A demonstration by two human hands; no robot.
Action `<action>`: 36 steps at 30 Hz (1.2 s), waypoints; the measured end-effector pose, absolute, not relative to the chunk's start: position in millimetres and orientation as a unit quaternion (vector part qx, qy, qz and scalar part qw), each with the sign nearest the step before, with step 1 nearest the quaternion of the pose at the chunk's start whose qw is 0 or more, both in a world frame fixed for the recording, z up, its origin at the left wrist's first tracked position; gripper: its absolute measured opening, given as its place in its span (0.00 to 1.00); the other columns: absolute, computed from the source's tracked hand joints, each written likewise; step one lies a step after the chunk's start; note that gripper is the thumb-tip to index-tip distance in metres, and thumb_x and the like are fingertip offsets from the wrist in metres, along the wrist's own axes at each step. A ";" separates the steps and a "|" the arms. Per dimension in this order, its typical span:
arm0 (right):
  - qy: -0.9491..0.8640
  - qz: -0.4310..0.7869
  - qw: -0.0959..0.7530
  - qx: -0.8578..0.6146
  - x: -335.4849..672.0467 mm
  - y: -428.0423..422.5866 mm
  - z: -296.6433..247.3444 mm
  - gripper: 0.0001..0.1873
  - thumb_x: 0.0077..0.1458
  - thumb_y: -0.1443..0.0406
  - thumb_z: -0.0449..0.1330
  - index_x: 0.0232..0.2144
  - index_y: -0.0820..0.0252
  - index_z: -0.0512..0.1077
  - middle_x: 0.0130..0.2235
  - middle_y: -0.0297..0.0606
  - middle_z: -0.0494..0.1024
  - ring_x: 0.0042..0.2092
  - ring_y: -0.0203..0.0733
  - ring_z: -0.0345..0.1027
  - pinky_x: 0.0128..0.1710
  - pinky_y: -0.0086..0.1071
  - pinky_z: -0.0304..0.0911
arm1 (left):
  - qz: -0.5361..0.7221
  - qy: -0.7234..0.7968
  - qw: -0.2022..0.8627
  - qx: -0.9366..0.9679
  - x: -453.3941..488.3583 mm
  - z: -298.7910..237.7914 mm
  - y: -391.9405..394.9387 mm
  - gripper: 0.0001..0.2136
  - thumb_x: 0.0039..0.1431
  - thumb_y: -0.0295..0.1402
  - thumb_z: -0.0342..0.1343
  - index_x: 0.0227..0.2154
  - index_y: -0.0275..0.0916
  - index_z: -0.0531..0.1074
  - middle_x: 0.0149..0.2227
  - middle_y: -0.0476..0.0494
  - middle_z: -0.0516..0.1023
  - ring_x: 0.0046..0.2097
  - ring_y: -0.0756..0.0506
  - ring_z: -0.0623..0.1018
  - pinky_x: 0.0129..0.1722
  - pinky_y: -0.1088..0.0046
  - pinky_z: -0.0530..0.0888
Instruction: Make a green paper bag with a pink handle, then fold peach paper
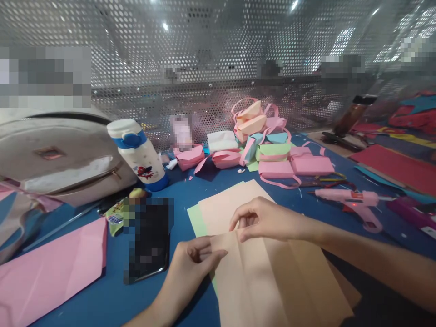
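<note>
A creased sheet of peach paper (262, 272) is tilted up toward me, its folds running lengthwise. My left hand (194, 263) is closed on its left top corner, thumb in front and fingers behind. My right hand (262, 220) pinches the same top edge a little further right. Under and behind it lie more sheets, a flat peach sheet (231, 200) and a green sheet (196, 221) showing at the left edge.
Left are a folded pink sheet (68, 272), a phone (150, 240), a water bottle (139, 156) and a backpack (57, 154). Small paper bags (275, 168) are piled against a perforated metal panel (211, 45). A pink glue gun (357, 200) lies right, beside red paper (398, 170).
</note>
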State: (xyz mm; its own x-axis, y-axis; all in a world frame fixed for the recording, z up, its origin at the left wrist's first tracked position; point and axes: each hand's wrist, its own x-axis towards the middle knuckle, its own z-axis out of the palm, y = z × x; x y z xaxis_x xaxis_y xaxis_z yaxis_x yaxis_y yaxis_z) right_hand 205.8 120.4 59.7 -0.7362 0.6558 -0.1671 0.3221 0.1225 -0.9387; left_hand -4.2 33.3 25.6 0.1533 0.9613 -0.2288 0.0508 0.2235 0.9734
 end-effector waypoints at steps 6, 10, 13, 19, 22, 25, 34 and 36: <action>-0.737 0.568 0.145 -0.336 205.8 119.8 60.6 0.12 0.49 0.71 0.66 0.38 0.61 0.81 0.31 0.35 0.83 0.34 0.37 0.74 0.35 0.26 0.66 | 0.392 0.515 0.585 0.490 -5.4 24.3 31.8 0.13 0.49 0.41 0.65 0.28 0.35 0.82 0.20 0.47 0.75 0.22 0.51 0.67 0.23 0.78 0.65; -0.747 0.556 0.140 -0.337 204.6 119.7 62.3 0.11 0.49 0.71 0.66 0.38 0.60 0.81 0.31 0.35 0.82 0.34 0.38 0.74 0.35 0.27 0.65 | 0.383 0.522 0.578 0.497 -6.2 22.8 32.2 0.13 0.50 0.42 0.64 0.28 0.34 0.81 0.21 0.48 0.75 0.22 0.52 0.66 0.23 0.79 0.63; -0.774 0.518 0.138 -0.337 203.6 118.4 59.9 0.06 0.52 0.68 0.66 0.35 0.60 0.80 0.31 0.33 0.81 0.33 0.37 0.71 0.33 0.26 0.61 | 0.363 0.527 0.561 0.524 -7.0 19.9 31.7 0.15 0.52 0.44 0.62 0.28 0.33 0.79 0.21 0.48 0.73 0.22 0.53 0.64 0.23 0.79 0.61; -0.837 0.412 0.124 -0.338 197.7 116.0 48.9 0.06 0.59 0.69 0.61 0.32 0.58 0.77 0.30 0.29 0.78 0.32 0.35 0.67 0.30 0.27 0.55 | 0.315 0.534 0.494 0.609 -11.1 11.7 36.9 0.15 0.58 0.42 0.56 0.35 0.34 0.76 0.22 0.50 0.70 0.22 0.52 0.67 0.22 0.78 0.61; -0.878 0.328 0.136 -0.320 191.7 117.9 48.2 0.06 0.63 0.69 0.59 0.33 0.59 0.76 0.34 0.33 0.79 0.38 0.39 0.69 0.35 0.30 0.56 | 0.302 0.535 0.466 0.637 -15.2 14.9 44.0 0.16 0.58 0.40 0.54 0.46 0.36 0.71 0.20 0.55 0.68 0.19 0.50 0.68 0.22 0.77 0.63; -0.894 0.302 0.144 -0.298 185.1 122.5 47.6 0.08 0.65 0.69 0.57 0.34 0.60 0.74 0.37 0.36 0.78 0.41 0.42 0.68 0.39 0.32 0.56 | 0.300 0.540 0.404 0.674 -20.0 21.7 47.9 0.15 0.55 0.35 0.56 0.46 0.41 0.69 0.20 0.57 0.66 0.21 0.49 0.66 0.23 0.78 0.60; -0.895 0.324 0.166 -0.257 175.7 131.7 31.4 0.08 0.65 0.68 0.56 0.34 0.60 0.73 0.37 0.39 0.77 0.41 0.44 0.68 0.42 0.35 0.58 | 0.344 0.558 0.355 0.667 -29.9 22.2 57.6 0.12 0.53 0.34 0.59 0.41 0.41 0.71 0.25 0.54 0.70 0.28 0.48 0.70 0.28 0.76 0.64; -0.879 0.346 0.184 -0.272 176.3 130.3 32.4 0.07 0.64 0.69 0.57 0.33 0.59 0.73 0.37 0.38 0.77 0.41 0.43 0.68 0.41 0.34 0.59 | 0.365 0.557 0.377 0.643 -31.6 19.6 61.7 0.09 0.55 0.38 0.58 0.36 0.39 0.73 0.25 0.52 0.70 0.27 0.48 0.70 0.28 0.76 0.65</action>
